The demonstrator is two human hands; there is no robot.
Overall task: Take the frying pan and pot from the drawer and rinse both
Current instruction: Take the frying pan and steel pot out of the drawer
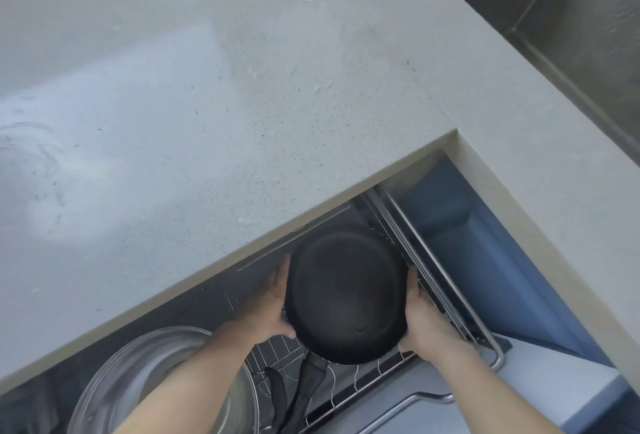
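A round black frying pan [346,298] sits in the open drawer [460,302] below the counter edge, over a wire rack [346,381]. Its black handle [308,385] points toward me. My left hand [273,305] grips the pan's left rim and my right hand [424,319] grips its right rim. To the left in the same drawer lies a large silvery steel pot [138,374], partly hidden by my left forearm.
A pale speckled countertop [242,87] fills most of the view, forming an inside corner above the drawer. A steel sink [571,18] is set into the counter at the top right. A blue cabinet front [485,243] stands right of the drawer.
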